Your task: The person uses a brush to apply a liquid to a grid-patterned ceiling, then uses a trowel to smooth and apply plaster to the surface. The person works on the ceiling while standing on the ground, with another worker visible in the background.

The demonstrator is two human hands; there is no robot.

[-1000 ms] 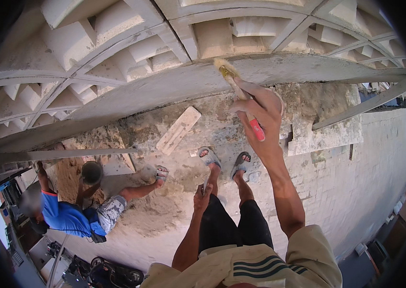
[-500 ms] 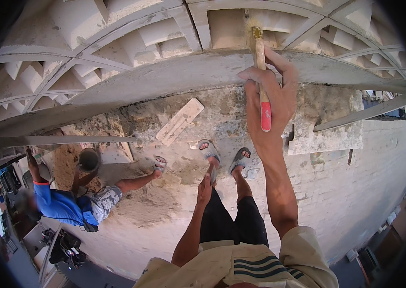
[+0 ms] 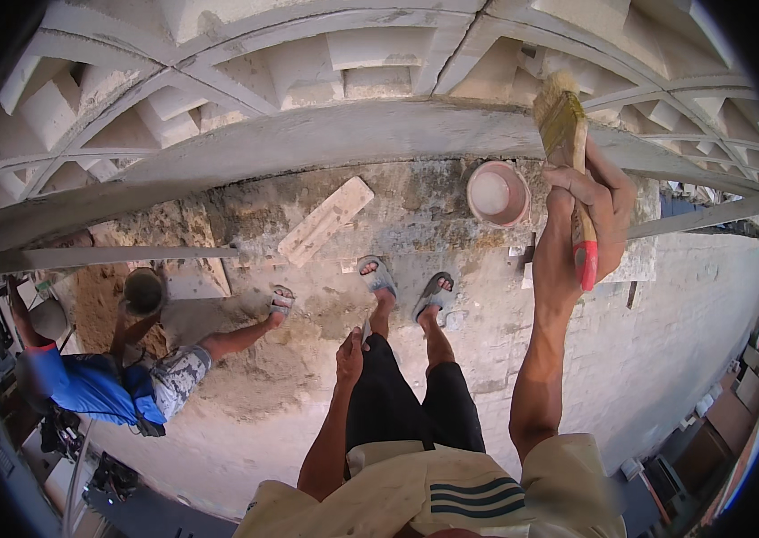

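My right hand [image 3: 599,202] is closed around the handle of a paintbrush [image 3: 562,121], a wide flat one with pale bristles and a wooden handle tipped red. The bristles point up and away, in front of the lower edge of a pale openwork block wall [image 3: 379,49]; whether they touch it I cannot tell. Low beside my left thigh, my left hand [image 3: 350,359] is closed on a thin greyish thing [image 3: 366,332], too small to make out. Just left of my right hand, a pinkish bucket [image 3: 498,193] with pale contents stands at the wall's foot.
A long flat board [image 3: 325,220] lies ahead of my feet. At the left, a person in a blue shirt [image 3: 92,386] is beside a dark bucket [image 3: 143,291] and a sand heap [image 3: 101,314]. Slanting beams [image 3: 110,257] reach out from the wall on both sides.
My right hand has moved right with the brush, whose broad face now shows. The pinkish bucket, hidden behind that hand before, is now visible. The whole view has shifted slightly.
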